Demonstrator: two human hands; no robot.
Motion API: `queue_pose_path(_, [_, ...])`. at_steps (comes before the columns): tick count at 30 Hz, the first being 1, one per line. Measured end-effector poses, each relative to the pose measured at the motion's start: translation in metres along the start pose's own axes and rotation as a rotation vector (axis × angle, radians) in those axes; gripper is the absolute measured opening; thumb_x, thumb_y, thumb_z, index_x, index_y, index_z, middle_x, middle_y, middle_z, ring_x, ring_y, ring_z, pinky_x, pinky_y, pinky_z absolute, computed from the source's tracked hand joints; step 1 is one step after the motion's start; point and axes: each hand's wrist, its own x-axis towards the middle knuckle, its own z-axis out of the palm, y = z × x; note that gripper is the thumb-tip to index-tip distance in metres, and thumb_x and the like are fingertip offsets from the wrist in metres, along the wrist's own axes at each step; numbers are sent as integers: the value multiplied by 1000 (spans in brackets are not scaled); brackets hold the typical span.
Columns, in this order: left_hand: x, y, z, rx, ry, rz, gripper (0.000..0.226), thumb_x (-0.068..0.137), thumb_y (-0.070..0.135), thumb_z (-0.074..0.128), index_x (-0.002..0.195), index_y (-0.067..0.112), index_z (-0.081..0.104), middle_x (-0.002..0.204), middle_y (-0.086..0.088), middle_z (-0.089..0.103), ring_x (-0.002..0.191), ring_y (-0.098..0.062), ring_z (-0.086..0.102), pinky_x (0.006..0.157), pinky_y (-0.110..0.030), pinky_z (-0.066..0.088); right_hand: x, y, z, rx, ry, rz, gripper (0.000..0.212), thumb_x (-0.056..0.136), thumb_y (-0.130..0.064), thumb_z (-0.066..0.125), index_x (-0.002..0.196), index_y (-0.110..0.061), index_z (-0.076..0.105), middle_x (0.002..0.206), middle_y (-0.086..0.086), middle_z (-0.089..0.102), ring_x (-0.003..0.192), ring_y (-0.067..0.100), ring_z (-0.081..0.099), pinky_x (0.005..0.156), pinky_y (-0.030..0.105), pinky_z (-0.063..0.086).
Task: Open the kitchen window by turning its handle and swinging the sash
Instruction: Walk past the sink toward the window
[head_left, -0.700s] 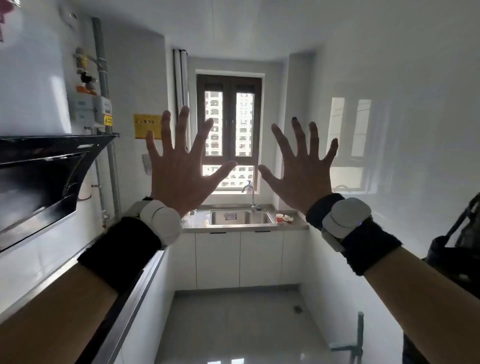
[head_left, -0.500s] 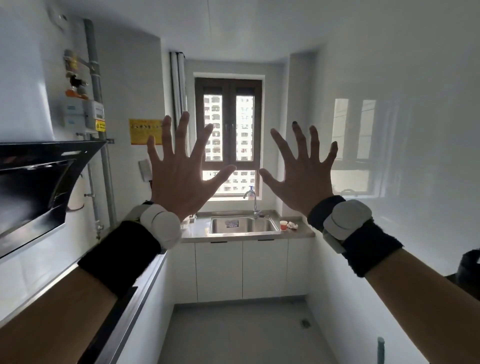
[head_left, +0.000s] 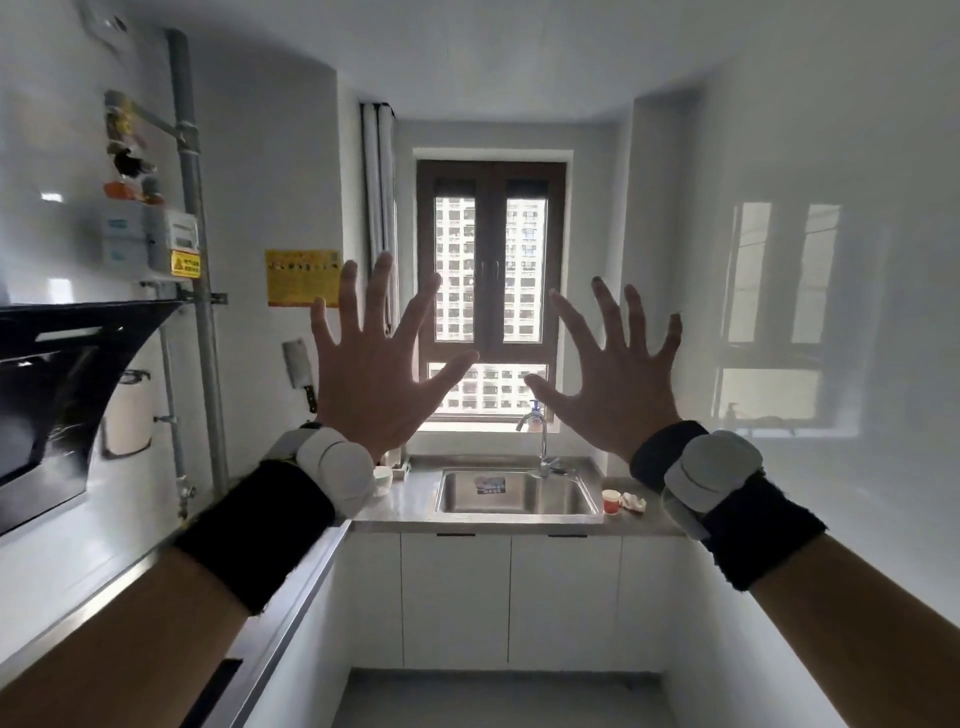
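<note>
The kitchen window (head_left: 491, 171) has a dark brown frame and two tall sashes, both closed, on the far wall above the sink. Its small handles (head_left: 490, 267) sit on the middle stiles. My left hand (head_left: 376, 374) is raised in front of the window's left side, fingers spread, holding nothing. My right hand (head_left: 613, 384) is raised level with it at the window's right side, fingers spread too, also holding nothing. Both hands are well short of the window. Each wrist wears a black band with a white device.
A steel sink (head_left: 514, 491) with a faucet (head_left: 540, 441) lies below the window, with a red cup (head_left: 611, 501) on its right. A counter (head_left: 291, 597) and black range hood (head_left: 57, 384) run along the left. White wall on the right; floor ahead between them.
The view has moved closer to the sink and window. Both hands have stayed spread and raised, now lower against the window.
</note>
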Motion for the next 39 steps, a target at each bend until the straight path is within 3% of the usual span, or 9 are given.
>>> queue_pose_path(17, [127, -71, 328, -22, 127, 44, 92, 87, 92, 30, 166, 45, 16, 179, -1, 9, 165, -35, 11, 126, -70, 14, 165, 26, 271, -35, -30, 1, 94, 86, -87, 30, 167, -43, 13, 179, 5, 10, 165, 36, 9, 125, 74, 5])
queue_pose_path(21, [148, -76, 414, -32, 52, 28, 91, 89, 90, 26, 166, 43, 16, 179, -1, 6, 165, -35, 9, 126, -70, 15, 197, 40, 342, -45, -64, 5, 93, 87, -85, 34, 167, -42, 15, 179, 6, 12, 165, 36, 13, 125, 73, 7])
queue_pose_path(29, [200, -70, 569, -29, 29, 57, 84, 93, 84, 31, 165, 43, 22, 179, -1, 9, 164, -36, 14, 126, -69, 17, 273, 78, 474, 62, 68, -46, 72, 89, -62, 51, 152, -27, 51, 163, 8, 45, 151, 34, 42, 121, 62, 28])
queue_pose_path(39, [306, -63, 731, -25, 11, -12, 78, 96, 78, 35, 164, 40, 27, 177, -4, 18, 162, -36, 20, 126, -66, 22, 401, 127, 639, 175, 22, -50, 68, 86, -56, 53, 148, -27, 50, 157, 5, 49, 146, 29, 44, 118, 60, 33])
